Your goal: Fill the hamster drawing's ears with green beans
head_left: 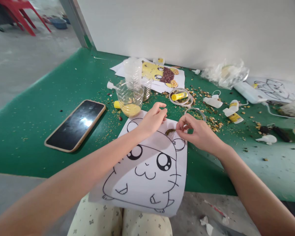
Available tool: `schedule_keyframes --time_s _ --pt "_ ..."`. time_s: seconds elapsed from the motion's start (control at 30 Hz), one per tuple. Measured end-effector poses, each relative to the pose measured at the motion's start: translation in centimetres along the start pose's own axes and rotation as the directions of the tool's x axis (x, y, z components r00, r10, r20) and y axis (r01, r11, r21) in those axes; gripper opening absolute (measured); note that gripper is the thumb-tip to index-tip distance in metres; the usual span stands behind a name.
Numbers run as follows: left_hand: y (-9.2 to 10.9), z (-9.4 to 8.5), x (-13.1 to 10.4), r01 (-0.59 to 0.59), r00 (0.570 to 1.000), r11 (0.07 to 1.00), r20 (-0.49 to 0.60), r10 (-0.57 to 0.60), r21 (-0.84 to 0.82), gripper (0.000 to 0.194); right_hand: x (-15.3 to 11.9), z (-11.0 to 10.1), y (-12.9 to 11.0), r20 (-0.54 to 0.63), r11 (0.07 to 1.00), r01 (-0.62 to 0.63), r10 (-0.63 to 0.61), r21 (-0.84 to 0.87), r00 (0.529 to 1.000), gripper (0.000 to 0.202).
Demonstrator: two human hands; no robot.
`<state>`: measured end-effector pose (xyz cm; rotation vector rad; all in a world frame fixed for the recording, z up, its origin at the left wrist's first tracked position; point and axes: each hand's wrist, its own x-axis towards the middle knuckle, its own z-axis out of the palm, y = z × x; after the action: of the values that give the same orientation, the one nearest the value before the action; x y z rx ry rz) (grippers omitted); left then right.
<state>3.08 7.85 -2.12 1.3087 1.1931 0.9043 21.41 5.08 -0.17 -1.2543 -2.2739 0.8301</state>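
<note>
White drawing sheet (147, 190) | right hand (199, 135): fingers pinched together beside dark patch (170, 132) | left hand (152, 119): cannot tell finger state

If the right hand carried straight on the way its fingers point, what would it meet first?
Probably the strip of dark grains on the paper, just ahead of the fingertips of the right hand, though its height above the paper is hard to judge.
</note>
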Motion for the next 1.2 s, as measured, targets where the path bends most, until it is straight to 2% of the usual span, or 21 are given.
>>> schedule_keyframes --time_s 0.23,0.6,0.73,0.93,1.2 --pt "0.3 0.0 -0.2 0.006 1.000 1.000 0.005 -0.006 0.009 0.024 0.1 0.1 0.0 0.014 0.999 -0.029 0.030 -0.032 0.999 0.011" --pt "0.2 0.0 -0.1 0.005 1.000 1.000 0.006 -0.005 0.008 0.025 0.2 0.4 0.0 0.032 0.996 -0.003 0.006 -0.087 0.999 0.011" --pt "0.1 0.0 -0.1 0.005 1.000 1.000 0.006 -0.005 0.005 0.024 0.3 0.3 0.3 0.019 0.999 -0.044 0.045 -0.023 0.999 0.010" --pt "0.0 0.0 0.0 0.010 1.000 1.000 0.007 -0.010 0.004 0.023 0.6 0.3 1.0 -0.012 0.975 -0.103 0.107 0.198 0.994 0.010" --pt "-0.1 0.1 0.1 0.011 1.000 1.000 0.004 -0.011 0.001 0.023 1.0 1.1 0.8 -0.020 0.965 -0.178 0.185 0.190 0.983 0.012"
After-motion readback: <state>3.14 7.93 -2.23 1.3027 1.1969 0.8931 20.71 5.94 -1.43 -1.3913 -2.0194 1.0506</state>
